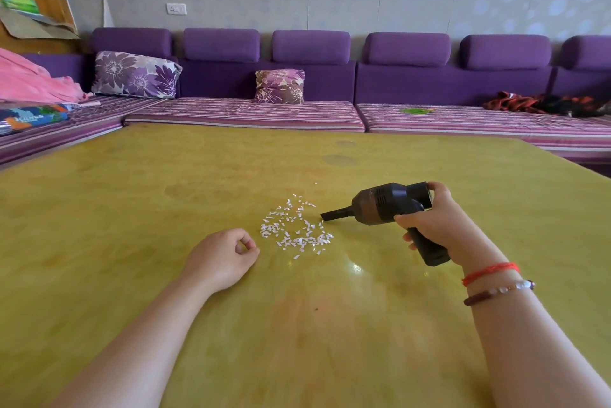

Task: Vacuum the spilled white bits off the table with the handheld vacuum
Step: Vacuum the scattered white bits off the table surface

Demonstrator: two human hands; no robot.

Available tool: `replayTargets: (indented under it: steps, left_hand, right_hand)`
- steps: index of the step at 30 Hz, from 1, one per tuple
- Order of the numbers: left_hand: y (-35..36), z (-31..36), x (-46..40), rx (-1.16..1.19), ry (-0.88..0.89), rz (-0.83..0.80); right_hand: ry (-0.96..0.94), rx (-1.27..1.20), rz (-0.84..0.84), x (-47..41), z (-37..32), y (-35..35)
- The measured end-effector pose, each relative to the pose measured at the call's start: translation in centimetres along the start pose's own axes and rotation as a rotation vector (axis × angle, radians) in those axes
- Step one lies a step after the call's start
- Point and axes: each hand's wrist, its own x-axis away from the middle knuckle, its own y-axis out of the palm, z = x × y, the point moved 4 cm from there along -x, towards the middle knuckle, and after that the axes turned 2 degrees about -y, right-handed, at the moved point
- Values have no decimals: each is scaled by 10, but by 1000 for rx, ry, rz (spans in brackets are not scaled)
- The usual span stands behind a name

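White bits [295,230] scattered mid-surface [132,193]. Just right of them, black handheld vacuum [383,206], nozzle at the pile's edge, gripped by right hand [429,226]. Left of pile, left hand [221,259] loosely curled, empty, resting down.

We see open desk [139,196] all around the white bits [294,229]; only our left hand [220,259] rests just beside them.

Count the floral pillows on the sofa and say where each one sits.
2. The larger floral pillow leans against the backrest at the sofa's left corner, beside the pink blanket. The smaller floral pillow stands further right, on the striped seat behind the table. None looks hidden.
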Motion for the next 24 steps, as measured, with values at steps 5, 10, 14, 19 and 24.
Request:
replayTargets:
  steps: [5, 10, 14, 19, 24]
  left_hand:
    - [0, 0, 0, 2, -2, -3]
    - [0, -1, 0, 2, 0, -1]
    - [1, -1, -1, -5, -3, 2]
    - [0, -1, 0, 4, -5, 3]
    - [0, -1, 0, 4, -5, 3]
  right_hand:
    - [-6, 18, 6, 0, -1, -3]
    - [-5, 30, 4, 0, -1, -6]
    - [-5, 45, -9, 1, -1, -10]
    - [-13, 56, -20, 3, -2, -13]
    - [-29, 71, -28, 4, -3, -14]
